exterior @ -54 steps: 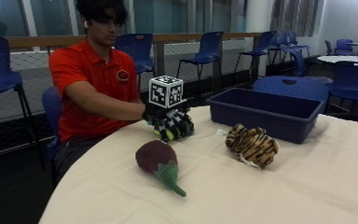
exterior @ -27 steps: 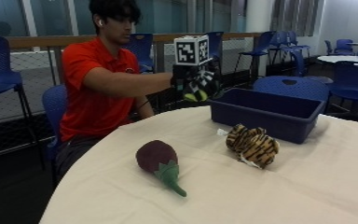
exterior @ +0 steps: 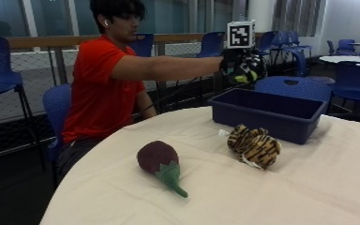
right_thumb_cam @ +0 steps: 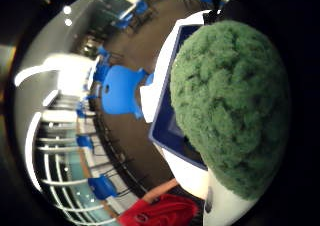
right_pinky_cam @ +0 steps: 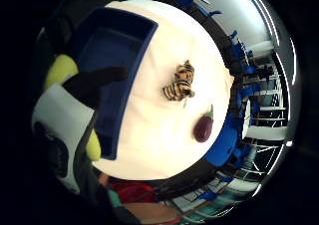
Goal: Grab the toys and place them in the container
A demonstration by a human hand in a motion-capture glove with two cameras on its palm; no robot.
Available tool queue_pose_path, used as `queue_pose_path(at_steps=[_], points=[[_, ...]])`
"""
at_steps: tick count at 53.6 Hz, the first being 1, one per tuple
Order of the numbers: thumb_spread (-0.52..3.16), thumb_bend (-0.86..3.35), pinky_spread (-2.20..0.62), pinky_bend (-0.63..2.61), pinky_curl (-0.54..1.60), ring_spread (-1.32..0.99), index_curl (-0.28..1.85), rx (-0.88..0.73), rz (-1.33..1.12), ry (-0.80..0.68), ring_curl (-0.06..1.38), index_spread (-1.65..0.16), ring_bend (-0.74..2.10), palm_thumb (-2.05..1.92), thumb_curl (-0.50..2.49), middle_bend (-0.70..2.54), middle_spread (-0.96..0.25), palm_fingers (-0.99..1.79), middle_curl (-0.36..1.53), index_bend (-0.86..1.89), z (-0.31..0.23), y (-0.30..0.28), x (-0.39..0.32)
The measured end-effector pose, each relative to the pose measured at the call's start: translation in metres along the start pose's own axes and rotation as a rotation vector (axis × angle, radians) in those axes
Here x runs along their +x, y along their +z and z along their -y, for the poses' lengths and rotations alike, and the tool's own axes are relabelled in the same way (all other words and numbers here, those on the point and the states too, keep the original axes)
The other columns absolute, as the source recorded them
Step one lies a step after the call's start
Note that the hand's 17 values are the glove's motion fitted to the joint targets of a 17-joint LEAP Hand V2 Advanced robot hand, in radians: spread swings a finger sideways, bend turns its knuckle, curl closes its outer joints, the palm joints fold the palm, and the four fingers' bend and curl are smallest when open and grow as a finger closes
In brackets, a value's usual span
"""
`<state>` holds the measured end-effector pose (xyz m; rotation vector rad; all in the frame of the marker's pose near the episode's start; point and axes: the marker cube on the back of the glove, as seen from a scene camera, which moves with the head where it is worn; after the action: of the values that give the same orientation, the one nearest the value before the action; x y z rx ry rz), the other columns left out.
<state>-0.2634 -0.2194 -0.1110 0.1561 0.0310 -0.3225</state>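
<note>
Right hand: gloved hand raised above the far end of the dark blue plastic container, fingers curled round a fuzzy green and yellow plush toy; arm stretched out level.
Held toy: fills much of the thumb-side palm view, container rim beneath it.
Container: on the round bench with a cream cloth, at its far side.
Striped plush tiger: on the bench, just beside the container's near wall.
Purple plush eggplant with green stem: on the bench, apart from the tiger, nearer the person.
</note>
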Motion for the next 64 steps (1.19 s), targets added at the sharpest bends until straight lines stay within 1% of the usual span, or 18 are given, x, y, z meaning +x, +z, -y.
queue_pose_path(at_steps=[5,8,9,10,11,13,14,15,16,17,18,19,20,25,33,37,54,64], points=[[0.82,0.08,-0.41,1.05,0.41,-0.57,0.4,-0.007,0.008,-0.032,0.49,-0.44,0.94,0.69,0.83,0.58,-0.48,0.74,0.61,0.18,0.006,0.012,-0.018],[0.86,0.06,-0.4,1.08,0.42,-0.57,0.39,-0.029,0.035,-0.009,0.5,-0.44,0.93,0.67,0.82,0.52,-0.48,0.6,0.6,0.12,0.008,0.017,-0.02],[0.84,0.07,-0.4,1.08,0.42,-0.57,0.41,-0.044,0.047,-0.01,0.51,-0.44,0.94,0.69,0.83,0.56,-0.48,0.7,0.63,0.18,0.007,0.018,-0.021],[0.98,-0.01,-0.35,1.04,0.4,-0.55,0.36,-0.063,0.062,-0.02,0.49,-0.43,0.91,0.54,0.77,0.45,-0.45,0.4,0.57,0.09,0.006,0.02,-0.021],[0.91,0.05,-0.38,1.1,0.44,-0.56,0.4,-0.083,0.074,-0.035,0.52,-0.43,0.96,0.65,0.81,0.51,-0.47,0.56,0.62,0.14,0.005,0.022,-0.021],[1.03,-0.07,-0.26,1.12,0.45,-0.5,0.36,-0.115,0.085,-0.058,0.49,-0.42,0.86,0.44,0.72,0.36,-0.4,0.14,0.56,0.07,0.003,0.025,-0.021],[1.07,-0.03,-0.28,1.12,0.45,-0.5,0.39,-0.125,0.091,-0.062,0.53,-0.42,0.91,0.46,0.72,0.41,-0.41,0.23,0.59,0.12,0.002,0.026,-0.019],[1.07,-0.09,-0.21,1.21,0.47,-0.41,0.36,-0.132,0.101,-0.065,0.47,-0.41,0.75,0.36,0.68,0.28,-0.34,-0.08,0.53,0.08,0.001,0.026,-0.017],[1.08,-0.11,-0.18,1.27,0.49,-0.35,0.37,-0.137,0.112,-0.069,0.46,-0.4,0.66,0.29,0.65,0.25,-0.3,-0.22,0.53,0.1,0.001,0.026,-0.014],[1.09,-0.11,-0.14,1.29,0.49,-0.31,0.36,-0.138,0.12,-0.073,0.44,-0.39,0.57,0.24,0.63,0.22,-0.27,-0.27,0.52,0.1,0.0,0.026,-0.011],[1.12,-0.05,-0.14,1.24,0.45,-0.34,0.34,-0.135,0.124,-0.077,0.48,-0.4,0.71,0.28,0.63,0.26,-0.29,-0.02,0.53,0.08,-0.002,0.026,-0.006],[1.11,-0.1,-0.1,1.31,0.47,-0.27,0.33,-0.13,0.125,-0.08,0.4,-0.38,0.52,0.2,0.59,0.18,-0.24,-0.27,0.49,0.1,-0.003,0.026,-0.001],[1.11,-0.11,-0.07,1.33,0.46,-0.23,0.33,-0.125,0.126,-0.083,0.37,-0.37,0.44,0.14,0.57,0.14,-0.21,-0.33,0.47,0.11,-0.005,0.027,0.004],[1.1,-0.08,0.01,1.35,0.45,-0.12,0.3,-0.116,0.107,-0.073,0.32,-0.36,0.3,0.0,0.5,0.1,-0.13,-0.29,0.42,0.11,-0.015,0.029,0.028],[1.09,-0.06,0.09,1.31,0.42,-0.02,0.28,-0.078,0.019,0.004,0.29,-0.35,0.21,-0.06,0.43,0.1,-0.08,-0.24,0.35,0.13,-0.034,0.036,0.091],[1.08,-0.07,0.11,1.29,0.41,0.0,0.28,-0.076,0.003,0.088,0.29,-0.36,0.19,-0.07,0.39,0.1,-0.07,-0.22,0.33,0.14,-0.042,0.042,0.13],[1.04,-0.08,0.15,1.21,0.36,0.04,0.27,-0.126,-0.006,0.29,0.26,-0.36,0.16,-0.09,0.29,0.12,-0.06,-0.21,0.26,0.15,-0.104,0.08,0.278],[1.02,-0.08,0.15,1.2,0.35,0.05,0.27,-0.137,-0.029,0.379,0.24,-0.36,0.15,-0.09,0.26,0.12,-0.06,-0.2,0.24,0.15,-0.131,0.092,0.333]])
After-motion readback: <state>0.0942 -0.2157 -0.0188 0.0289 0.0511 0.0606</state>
